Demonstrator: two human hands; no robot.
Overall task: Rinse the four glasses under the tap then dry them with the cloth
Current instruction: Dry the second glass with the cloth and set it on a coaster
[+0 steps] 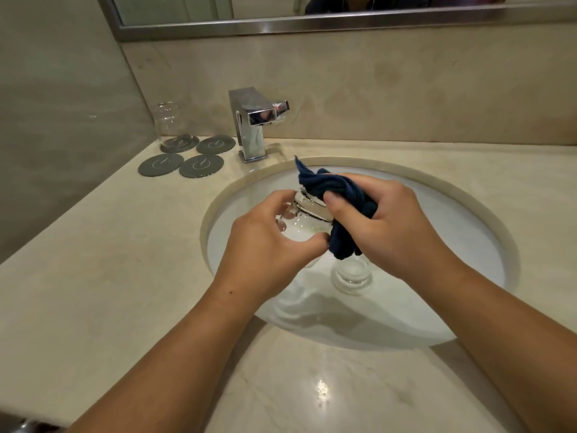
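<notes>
Glass [301,218] held over the sink [462,245], cloth [340,190] pressed against it.

The left grip [268,237] is curled round the clear glass, fingers on its far side and thumb on the near side. The palm hides much of the near wall, and which end is the rim cannot be told. The right grip [385,225] is clamped on the bunched dark blue cloth, thumb over the top, holding it to the glass's right side. One corner sticks up beyond this grip and a fold hangs beneath it. Directly below the right grip a second glass [352,275] stands in the white basin, its upper part hidden by that fold. Well beyond the left grip and off to its left, a third glass [170,123] stands on one of four grey coasters [201,166] on the surface [118,245], near the tap [249,123]. Both forearms are cut off at the bottom edge.
</notes>
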